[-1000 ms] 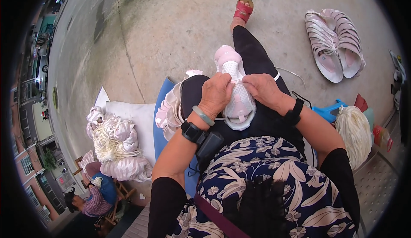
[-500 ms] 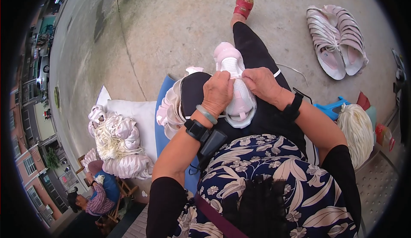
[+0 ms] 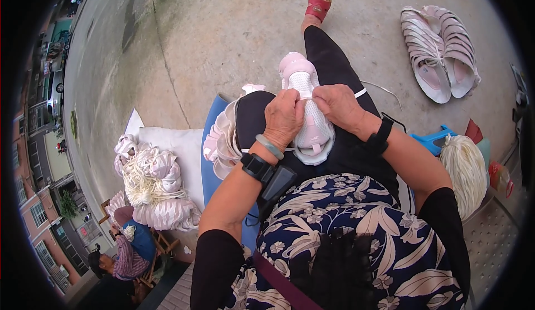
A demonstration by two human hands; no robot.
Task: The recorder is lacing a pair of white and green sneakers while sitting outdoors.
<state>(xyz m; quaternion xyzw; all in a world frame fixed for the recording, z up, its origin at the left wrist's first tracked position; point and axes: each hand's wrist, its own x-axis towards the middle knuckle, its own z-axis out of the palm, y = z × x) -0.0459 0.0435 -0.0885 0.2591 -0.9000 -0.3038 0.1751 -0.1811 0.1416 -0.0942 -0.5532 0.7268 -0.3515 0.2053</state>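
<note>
Head view: pink shoe rests on the lap at centre. Left hand grips its left side, fingers curled narrow; right hand pinches its upper at 1 o'clock. Finished pair of shoes lies on concrete at 2 o'clock; white cord bundle at 4.

No packages, labels, signs or screens can be made out.
</note>
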